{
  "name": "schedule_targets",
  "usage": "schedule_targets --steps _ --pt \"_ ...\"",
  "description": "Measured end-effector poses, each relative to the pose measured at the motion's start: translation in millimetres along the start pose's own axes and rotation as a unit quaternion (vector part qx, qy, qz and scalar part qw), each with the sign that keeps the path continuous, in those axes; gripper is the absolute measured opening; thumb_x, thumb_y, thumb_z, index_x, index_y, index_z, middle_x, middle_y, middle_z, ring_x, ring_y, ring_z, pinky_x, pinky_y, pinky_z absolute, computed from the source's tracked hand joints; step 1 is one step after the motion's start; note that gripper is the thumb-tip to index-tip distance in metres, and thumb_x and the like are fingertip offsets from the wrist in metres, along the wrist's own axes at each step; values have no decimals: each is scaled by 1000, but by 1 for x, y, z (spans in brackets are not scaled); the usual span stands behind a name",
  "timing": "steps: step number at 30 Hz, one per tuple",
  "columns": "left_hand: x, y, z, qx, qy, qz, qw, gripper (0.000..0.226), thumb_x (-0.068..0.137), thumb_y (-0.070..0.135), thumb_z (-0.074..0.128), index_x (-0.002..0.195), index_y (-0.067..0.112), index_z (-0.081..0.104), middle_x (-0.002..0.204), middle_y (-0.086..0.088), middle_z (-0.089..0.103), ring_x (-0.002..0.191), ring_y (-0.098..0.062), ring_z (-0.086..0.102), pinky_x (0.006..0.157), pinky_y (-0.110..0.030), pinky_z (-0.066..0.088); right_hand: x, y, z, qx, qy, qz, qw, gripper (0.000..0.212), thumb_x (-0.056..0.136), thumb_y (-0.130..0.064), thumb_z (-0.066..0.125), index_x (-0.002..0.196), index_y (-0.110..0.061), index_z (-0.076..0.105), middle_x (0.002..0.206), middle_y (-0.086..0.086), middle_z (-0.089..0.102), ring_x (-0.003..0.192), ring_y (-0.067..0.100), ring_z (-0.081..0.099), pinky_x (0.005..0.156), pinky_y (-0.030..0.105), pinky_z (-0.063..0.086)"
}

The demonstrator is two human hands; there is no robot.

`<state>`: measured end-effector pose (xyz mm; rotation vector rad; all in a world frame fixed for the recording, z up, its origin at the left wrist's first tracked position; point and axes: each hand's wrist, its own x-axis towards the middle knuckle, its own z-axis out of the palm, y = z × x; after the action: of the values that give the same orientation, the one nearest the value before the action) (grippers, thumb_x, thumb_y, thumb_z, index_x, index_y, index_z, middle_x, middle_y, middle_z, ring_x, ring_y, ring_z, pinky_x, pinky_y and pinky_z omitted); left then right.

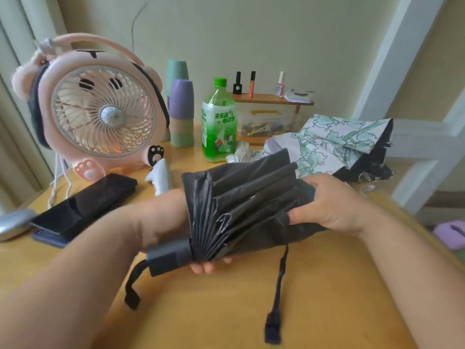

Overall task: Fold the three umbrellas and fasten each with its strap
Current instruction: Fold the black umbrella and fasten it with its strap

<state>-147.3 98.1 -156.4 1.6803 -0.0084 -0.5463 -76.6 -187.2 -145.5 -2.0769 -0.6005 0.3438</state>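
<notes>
Nearest to the camera is the yellow wooden table [314,311], and just above it hang two loose bands of the dark grey umbrella [246,205]. The strap [281,280] drops from the folded cloth and ends in a dark tab, not fastened around anything. The wrist loop [133,285] hangs from the handle [171,258].

The umbrella itself is held in the air over the table, lying nearly level, with its cloth gathered in pleats but still loose and puffed. The left grip [173,217] is closed around the umbrella where the cloth meets the handle; its fingertips [206,267] show from below, curled under. The right grip [332,202] is clamped on the other end of the cloth, thumb on top and fingers wrapped around the folds.

Behind the left arm a flat black bundle [85,202] lies on the table — I cannot tell if it is an umbrella. Further back on the right lies a floral umbrella [334,144], white with green print outside and black inside, crumpled and not folded.

At the far side stand a pink fan [98,104], a stack of cups [181,112], a green bottle [219,122] and a small wooden shelf [271,98] with little bottles on it — all near the wall.
</notes>
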Motion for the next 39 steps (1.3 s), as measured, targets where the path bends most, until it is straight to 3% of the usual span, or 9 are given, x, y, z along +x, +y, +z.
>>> schedule_targets --steps 4,6,10,14,19,25,29,33,39 --pt "-18 -1 -32 21 -88 22 996 73 70 37 66 127 -7 60 134 -27 62 126 -40 57 109 -53 38 5 27 15 19 59 5 998 40 69 -21 94 106 -20 78 103 -12 79 100 5 73 92 27 54" --pt "-30 0 -22 182 -109 36 977 77 75 44 75 144 18 52 145 2 59 139 -19 50 114 -41 37 10 31 19 67 56 49 995 50 66 -25 95 112 -18 76 105 -11 79 103 5 72 96 28 51" --pt "-23 -14 23 391 180 22 902 80 50 87 73 116 44 58 105 28 66 101 5 61 93 -28 50 12 35 30 131 48 124 982 93 37 -53 102 116 -11 74 108 4 79 108 24 73 107 47 51" --pt "0 -16 28 335 307 -2 891 60 71 78 65 87 21 72 76 2 71 74 -16 67 71 -32 56 -7 30 37 121 82 68 987 63 52 -41 94 106 -14 78 101 -1 81 103 19 75 103 41 54" --pt "-4 3 8 312 99 -39 944 65 51 85 77 89 31 78 83 15 76 89 -8 71 84 -27 53 -9 32 38 122 139 34 982 27 69 -25 91 93 -16 81 95 -4 81 96 15 76 93 37 57" --pt "9 3 8 307 101 -28 946 66 61 71 80 83 8 77 73 -8 77 74 -21 74 85 -34 59 -8 35 36 121 174 1 977 22 75 -24 88 94 -15 81 93 -6 81 87 7 74 83 32 56" --pt "15 -8 17 322 226 82 915 37 68 59 83 87 30 73 77 19 75 74 4 68 68 -11 53 -11 33 32 72 212 -43 974 25 69 -36 86 88 -21 81 88 -9 80 80 3 71 74 21 56" --pt "14 -14 23 333 215 153 905 43 76 49 82 116 39 68 104 29 72 98 9 64 90 -16 49 -14 31 26 4 206 -78 975 14 68 -31 86 80 -26 79 77 -15 78 68 -4 68 65 11 51" --pt "19 -16 24 290 231 185 910 59 68 23 92 116 37 63 104 30 72 97 14 64 89 -13 47 -15 33 25 -30 126 -85 988 39 75 -8 88 101 -35 75 101 -27 76 100 -10 69 84 5 48"
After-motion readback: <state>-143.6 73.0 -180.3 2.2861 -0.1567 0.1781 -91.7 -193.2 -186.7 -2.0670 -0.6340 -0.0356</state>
